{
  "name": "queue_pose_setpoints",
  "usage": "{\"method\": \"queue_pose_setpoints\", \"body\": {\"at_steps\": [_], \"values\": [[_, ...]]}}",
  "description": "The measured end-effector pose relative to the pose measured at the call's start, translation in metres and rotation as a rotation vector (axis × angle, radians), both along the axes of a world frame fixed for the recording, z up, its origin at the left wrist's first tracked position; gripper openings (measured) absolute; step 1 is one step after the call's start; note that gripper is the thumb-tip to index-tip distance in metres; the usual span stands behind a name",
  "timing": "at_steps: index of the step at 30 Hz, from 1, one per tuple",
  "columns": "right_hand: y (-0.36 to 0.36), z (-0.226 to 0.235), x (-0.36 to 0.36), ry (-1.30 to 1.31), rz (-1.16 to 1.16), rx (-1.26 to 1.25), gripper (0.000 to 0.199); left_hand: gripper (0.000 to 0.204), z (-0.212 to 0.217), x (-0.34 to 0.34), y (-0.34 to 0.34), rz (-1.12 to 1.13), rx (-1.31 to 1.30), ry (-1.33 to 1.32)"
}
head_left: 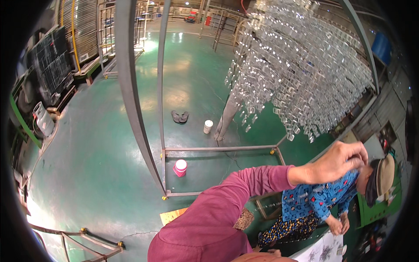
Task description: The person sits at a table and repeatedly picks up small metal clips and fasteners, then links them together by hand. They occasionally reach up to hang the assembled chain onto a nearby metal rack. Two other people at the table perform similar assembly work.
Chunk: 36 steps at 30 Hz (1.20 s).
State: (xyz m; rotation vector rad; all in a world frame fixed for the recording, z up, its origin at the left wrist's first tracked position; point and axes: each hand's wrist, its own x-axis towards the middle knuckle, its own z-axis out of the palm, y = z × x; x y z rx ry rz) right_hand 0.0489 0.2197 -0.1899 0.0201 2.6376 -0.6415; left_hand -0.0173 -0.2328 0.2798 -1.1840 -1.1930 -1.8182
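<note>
My left hand (334,163), in a maroon sleeve, reaches across to the right at the end of a bent arm. Its fingers are curled together in a pinch, and what they hold, if anything, is too small to make out. Just beyond it hangs a dense mass of small, shiny, silvery bracket-like pieces (301,65) in many strings. They hang within a tall grey metal rack frame (218,149) on yellow casters. My hand appears below the lowest strings; whether it touches any I cannot tell. My right hand is not in view.
A person in a blue patterned top (301,203) and cap leans over a white surface (321,249) at the lower right. A pink container (180,168), a white tub (208,126) and dark sandals (180,116) are on the green floor. Another wheeled frame (83,246) stands lower left.
</note>
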Motion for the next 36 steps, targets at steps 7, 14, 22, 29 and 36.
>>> {"method": "queue_pose_setpoints", "body": {"at_steps": [7,14,22,29,36], "values": [[0.109,-0.111,0.061,-0.19,0.043,0.121,0.029,0.009,0.015,-0.029,-0.107,0.234,0.116,-0.083],[0.055,-0.046,-0.03,-0.027,0.007,0.155,0.027,0.009,0.038,-0.066,-0.221,0.681,0.207,-0.043],[-0.078,0.184,-0.201,0.596,0.04,-0.003,0.024,0.009,0.108,-0.127,-0.344,1.07,0.221,0.1],[-0.179,0.416,-0.249,1.055,0.045,-0.104,0.022,0.016,0.204,-0.191,-0.401,1.276,0.144,0.013],[-0.213,0.513,-0.27,1.196,0.012,-0.097,0.02,0.019,0.262,-0.242,-0.431,1.366,0.106,-0.062]]}}
